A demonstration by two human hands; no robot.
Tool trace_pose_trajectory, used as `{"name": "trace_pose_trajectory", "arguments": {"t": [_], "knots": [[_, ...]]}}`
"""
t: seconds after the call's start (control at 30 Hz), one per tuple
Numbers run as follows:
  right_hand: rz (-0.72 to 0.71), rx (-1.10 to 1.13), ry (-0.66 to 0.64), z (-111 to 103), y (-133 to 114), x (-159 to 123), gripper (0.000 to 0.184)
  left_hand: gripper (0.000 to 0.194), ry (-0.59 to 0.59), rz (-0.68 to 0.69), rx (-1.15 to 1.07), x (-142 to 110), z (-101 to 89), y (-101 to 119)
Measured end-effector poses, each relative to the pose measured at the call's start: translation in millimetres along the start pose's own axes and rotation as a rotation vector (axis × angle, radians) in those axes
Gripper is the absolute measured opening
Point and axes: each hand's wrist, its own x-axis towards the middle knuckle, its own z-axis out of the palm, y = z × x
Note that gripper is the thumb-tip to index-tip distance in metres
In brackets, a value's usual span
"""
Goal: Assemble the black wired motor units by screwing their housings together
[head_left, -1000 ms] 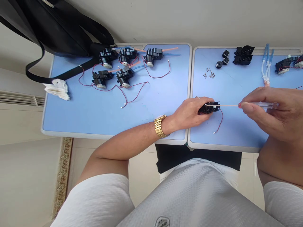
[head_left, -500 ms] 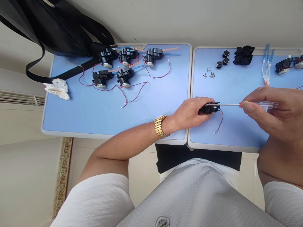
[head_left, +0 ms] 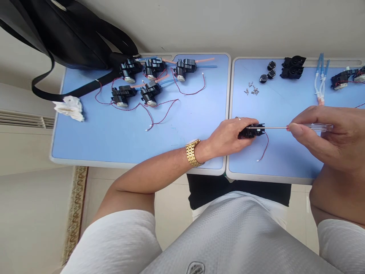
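Note:
My left hand is closed round a small black motor housing on the right-hand table, near its left edge. A twisted red-and-black wire with a white plug hangs out of the housing. My right hand grips the clear handle of a screwdriver. The thin metal shaft points left and lies over the housing; its tip is at the housing, too small to tell what it meets. Several loose screws lie on the table beyond my left hand.
Several assembled motor units with wires and tubes lie on the left table. Round motors, black housings, forked tubes and another unit are on the right table. A black bag and crumpled tissue sit far left.
The screwdriver's handle and my right hand have shifted very slightly left and down. My left hand keeps its hold on the housing.

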Motion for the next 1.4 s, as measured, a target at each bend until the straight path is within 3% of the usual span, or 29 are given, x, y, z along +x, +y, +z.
{"name": "trace_pose_trajectory", "arguments": {"t": [0.47, 1.4], "knots": [[0.007, 0.016, 0.055, -0.8, -0.4, -0.1, 0.022, 0.036, 0.008, 0.010, -0.018, 0.1, -0.7, -0.2], [-0.078, -0.068, 0.000, 0.0, -1.0, 2.3, 0.024, 0.041, -0.050, -0.032, 0.095, -0.8, 1.2, -0.4]]}}
